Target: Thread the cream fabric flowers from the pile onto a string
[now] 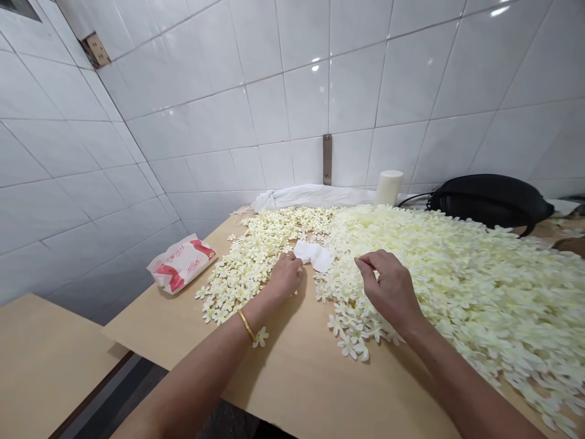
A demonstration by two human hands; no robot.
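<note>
A wooden table (292, 378) carries two heaps of small cream artificial flowers: a smaller spread (256, 256) on the left and a big pile (457, 274) on the right. My left hand (286, 275), with a gold bangle on its wrist, lies curled at the smaller spread's edge, fingertips touching a white tissue (313, 254). My right hand (388, 286) hovers over the big pile's near edge, thumb and forefinger pinched together; what they hold is too small to name.
A red-and-white tissue pack (181, 263) lies at the table's left edge. At the back are a white cloth (315, 196), a white cylinder (388, 187) and a black bag (491, 198), against a white tiled wall. A second wooden surface (41, 360) sits lower left across a gap.
</note>
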